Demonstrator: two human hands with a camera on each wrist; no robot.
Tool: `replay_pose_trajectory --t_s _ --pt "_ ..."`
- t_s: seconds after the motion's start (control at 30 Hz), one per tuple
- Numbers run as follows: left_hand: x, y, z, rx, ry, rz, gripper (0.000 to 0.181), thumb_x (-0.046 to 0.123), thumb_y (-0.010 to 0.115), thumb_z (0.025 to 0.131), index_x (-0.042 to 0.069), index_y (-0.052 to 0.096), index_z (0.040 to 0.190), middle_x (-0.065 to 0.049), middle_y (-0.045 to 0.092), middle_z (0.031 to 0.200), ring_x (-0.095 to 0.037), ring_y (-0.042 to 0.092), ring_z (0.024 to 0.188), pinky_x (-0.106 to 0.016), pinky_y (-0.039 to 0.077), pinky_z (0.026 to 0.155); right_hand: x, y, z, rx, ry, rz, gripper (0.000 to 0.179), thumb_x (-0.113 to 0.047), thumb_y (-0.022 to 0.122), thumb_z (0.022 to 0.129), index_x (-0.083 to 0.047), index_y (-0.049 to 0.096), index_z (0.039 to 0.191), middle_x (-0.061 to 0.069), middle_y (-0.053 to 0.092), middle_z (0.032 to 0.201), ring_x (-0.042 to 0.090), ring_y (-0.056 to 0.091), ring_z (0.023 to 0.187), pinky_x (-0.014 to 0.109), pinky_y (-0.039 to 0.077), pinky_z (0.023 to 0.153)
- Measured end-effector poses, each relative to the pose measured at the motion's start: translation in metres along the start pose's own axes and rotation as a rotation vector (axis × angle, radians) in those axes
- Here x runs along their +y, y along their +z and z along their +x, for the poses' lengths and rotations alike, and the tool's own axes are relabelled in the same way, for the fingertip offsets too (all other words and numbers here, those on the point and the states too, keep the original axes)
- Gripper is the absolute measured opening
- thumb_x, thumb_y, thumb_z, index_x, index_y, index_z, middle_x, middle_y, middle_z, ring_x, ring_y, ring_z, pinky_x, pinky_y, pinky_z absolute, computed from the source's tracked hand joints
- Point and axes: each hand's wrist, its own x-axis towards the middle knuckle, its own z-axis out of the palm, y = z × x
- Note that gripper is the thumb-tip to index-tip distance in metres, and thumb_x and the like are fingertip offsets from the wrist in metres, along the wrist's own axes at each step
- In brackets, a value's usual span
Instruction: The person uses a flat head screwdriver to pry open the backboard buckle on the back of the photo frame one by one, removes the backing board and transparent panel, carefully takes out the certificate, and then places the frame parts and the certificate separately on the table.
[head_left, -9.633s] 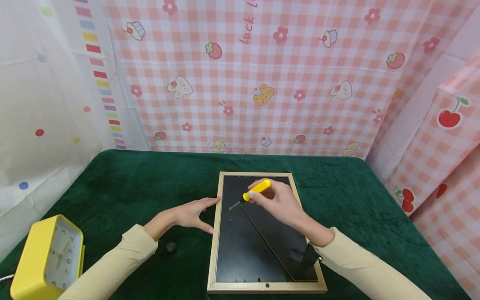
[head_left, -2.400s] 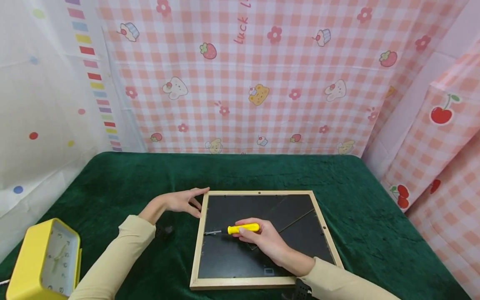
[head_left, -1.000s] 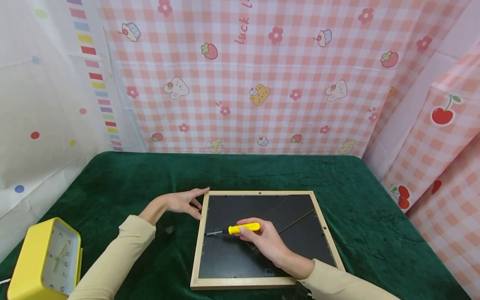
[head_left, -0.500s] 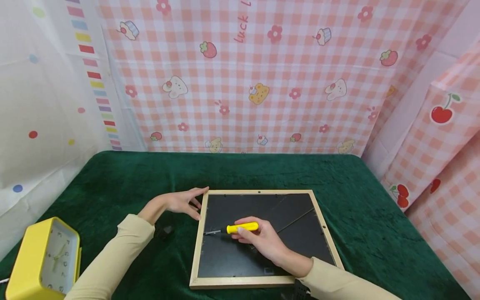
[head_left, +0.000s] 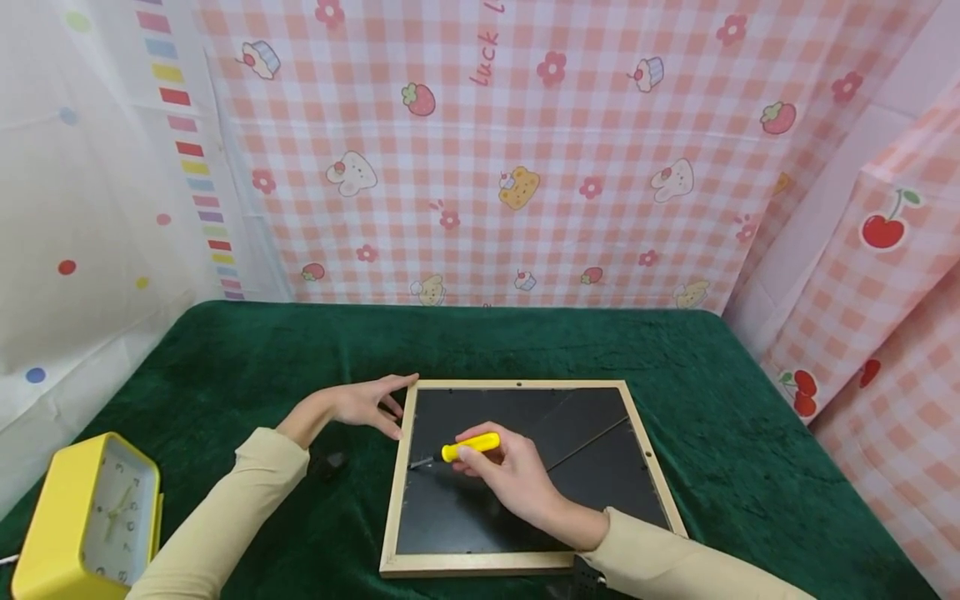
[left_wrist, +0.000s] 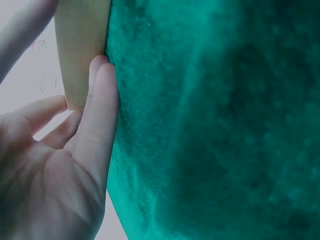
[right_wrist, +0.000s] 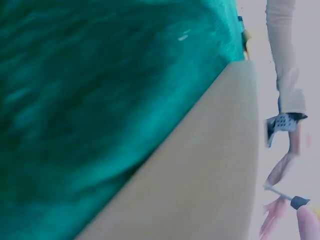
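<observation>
A picture frame (head_left: 392,517) lies face down, its light wooden border around a black backing board (head_left: 457,521). My right hand (head_left: 521,483) grips a screwdriver (head_left: 471,447) by its yellow handle, the shaft slanting down to the left. Its tip is at the inner edge of the left border. My left hand (head_left: 356,406) rests against the outside of that border near the far corner, fingers spread. In the left wrist view, straight fingers (left_wrist: 97,117) lie along the wooden side. The right wrist view shows the screwdriver shaft (right_wrist: 280,192) and a fingertip beside it.
A yellow alarm clock (head_left: 63,517) stands at the table's near left. Green plush cloth (head_left: 300,350) covers the table. A pink checked curtain (head_left: 480,167) hangs behind it. A thin strip (head_left: 588,442) runs diagonally over the backing board.
Since the oldest frame, the picture frame has turned from upright to sideways. In the last half second, the screwdriver handle has tilted up and my right hand moved slightly left. My left hand stays put.
</observation>
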Motion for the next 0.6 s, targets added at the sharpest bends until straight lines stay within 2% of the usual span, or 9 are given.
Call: replay_pose_trajectory --t_s 0.2,0.47,0.6 --pt "0.0 0.001 0.0 0.009 -0.004 0.014 0.096 0.023 0.074 0.072 0.004 0.01 0.141 -0.015 0.013 0.139 -0.027 0.044 0.106 -0.037 0.042 0.084 0.009 0.006 0.01 -0.001 -0.078 -0.152 0.023 -0.019 0.062 0.083 -0.004 0.059 0.101 -0.003 0.064 0.085 0.015 0.062 0.073 0.024 0.049 0.064" --pt "0.0 0.001 0.0 0.017 -0.014 0.018 0.094 0.022 0.074 0.072 0.004 0.012 0.141 -0.016 0.014 0.139 -0.027 0.044 0.105 -0.037 0.042 0.083 -0.011 0.014 0.019 -0.032 -0.156 -0.333 0.017 -0.021 0.061 0.084 -0.009 0.06 0.097 -0.008 0.06 0.074 0.007 0.055 0.062 0.022 0.045 0.053" --pt "-0.001 0.001 0.0 0.015 -0.011 0.019 0.094 0.023 0.074 0.073 0.005 0.012 0.141 -0.015 0.015 0.139 -0.026 0.044 0.105 -0.037 0.042 0.083 -0.019 0.017 0.025 -0.051 -0.198 -0.417 0.018 -0.021 0.061 0.085 -0.008 0.059 0.096 -0.009 0.056 0.068 0.005 0.05 0.055 0.02 0.042 0.05"
